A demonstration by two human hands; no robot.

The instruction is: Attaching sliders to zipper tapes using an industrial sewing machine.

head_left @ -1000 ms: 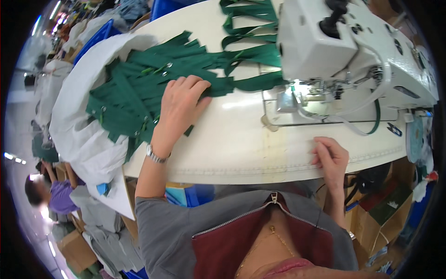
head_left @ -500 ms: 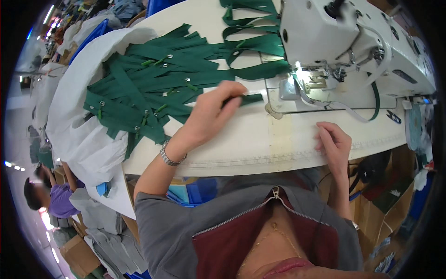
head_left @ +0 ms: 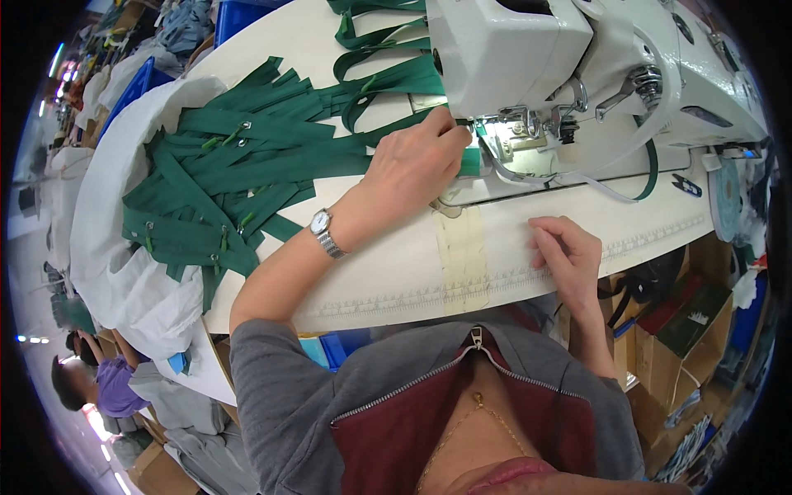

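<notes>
My left hand, with a watch on its wrist, is closed on a green zipper at the sewing machine. The zipper's end comes out beyond my fingers, close to the lit presser foot; the fingertips are partly hidden. Left of that hand lies a loose pile of green zippers with small metal sliders and green pulls. Joined green strips loop along the machine's left side. Over the table's front edge, my right hand holds nothing, its fingers loosely bent and apart.
A white cloth sheet lies under the pile's left side. A printed ruler strip follows the table's front edge. Thread snips lie right of the machine bed, where a pale tape runs. Another person sits far left.
My left hand has moved forward with the zipper, bringing its end to the presser foot. The view has shifted, and my right hand keeps much the same place by the table edge.
</notes>
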